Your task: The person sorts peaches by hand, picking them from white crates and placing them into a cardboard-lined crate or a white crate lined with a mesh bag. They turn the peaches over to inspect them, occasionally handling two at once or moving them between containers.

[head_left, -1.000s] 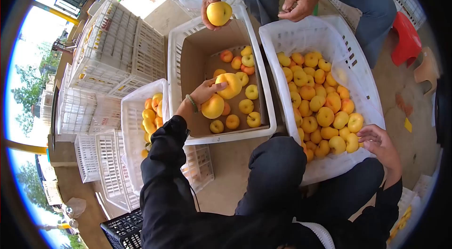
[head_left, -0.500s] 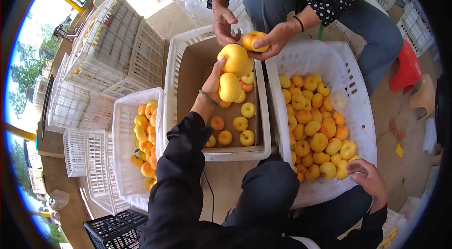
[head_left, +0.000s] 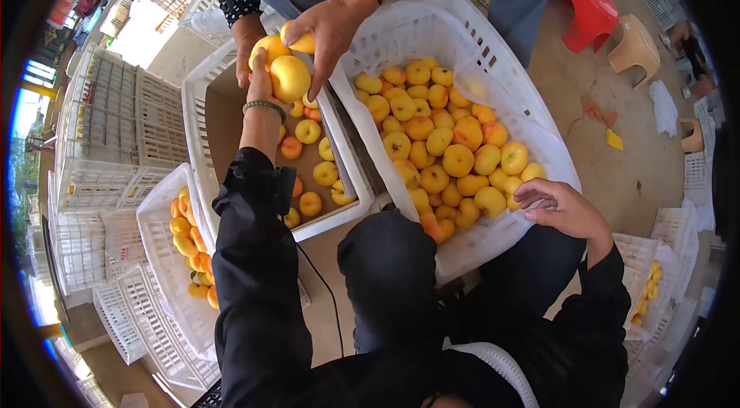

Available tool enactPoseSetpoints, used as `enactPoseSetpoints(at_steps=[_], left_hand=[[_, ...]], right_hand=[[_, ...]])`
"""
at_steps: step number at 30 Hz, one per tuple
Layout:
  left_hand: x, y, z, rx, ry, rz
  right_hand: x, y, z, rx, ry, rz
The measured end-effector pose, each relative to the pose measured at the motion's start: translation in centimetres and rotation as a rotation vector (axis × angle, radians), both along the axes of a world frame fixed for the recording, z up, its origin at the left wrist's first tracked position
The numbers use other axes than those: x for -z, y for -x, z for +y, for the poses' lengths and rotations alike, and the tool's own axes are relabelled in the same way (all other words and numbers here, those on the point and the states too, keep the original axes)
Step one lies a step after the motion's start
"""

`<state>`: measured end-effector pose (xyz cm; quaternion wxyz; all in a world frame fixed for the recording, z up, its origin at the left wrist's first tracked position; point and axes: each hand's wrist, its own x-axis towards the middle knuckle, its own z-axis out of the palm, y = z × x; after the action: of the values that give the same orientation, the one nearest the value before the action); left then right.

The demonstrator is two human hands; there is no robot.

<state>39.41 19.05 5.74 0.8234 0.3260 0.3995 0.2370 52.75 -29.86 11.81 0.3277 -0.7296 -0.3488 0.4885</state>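
Note:
My left hand (head_left: 260, 82) is stretched out over the cardboard-lined white crate (head_left: 199, 130), holding up two yellow peaches (head_left: 287, 75). A person opposite, in a dotted sleeve, has one hand (head_left: 333, 22) over another peach (head_left: 302, 43) and the other hand (head_left: 245, 36) right behind my fruit. My right hand (head_left: 556, 207) rests on the near rim of the large white crate (head_left: 455, 22), fingers curled over the edge beside the piled peaches (head_left: 435, 142); it holds no fruit.
Another white crate of peaches (head_left: 189, 242) stands at my left. Stacks of empty white crates (head_left: 108, 123) fill the left side. A red stool (head_left: 590, 3) and a tan stool (head_left: 636, 45) stand on the concrete at upper right.
My left hand lifted two peaches from the lined crate and carried them up to the other person's hands. The view swung, shifting the crates left. My right hand stayed on the crate rim.

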Motion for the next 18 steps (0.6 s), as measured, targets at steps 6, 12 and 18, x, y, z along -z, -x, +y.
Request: enactPoseSetpoints(at_steps=[6,12,18], left_hand=[[1.8,-1.3,0.9,-0.105,0.043,0.1],[0.4,0.1,-1.0,-0.073,-0.008,0.173],[-4.0,-0.2,-3.7,-0.127,-0.134,-0.079]], right_hand=[[-2.5,-2.3,-0.9,-0.157,0.125,-0.121],[0.9,-8.9,6.6,-0.317,0.083,-0.424],[9.5,-6.2,14.9,-0.54,0.228,-0.64]])
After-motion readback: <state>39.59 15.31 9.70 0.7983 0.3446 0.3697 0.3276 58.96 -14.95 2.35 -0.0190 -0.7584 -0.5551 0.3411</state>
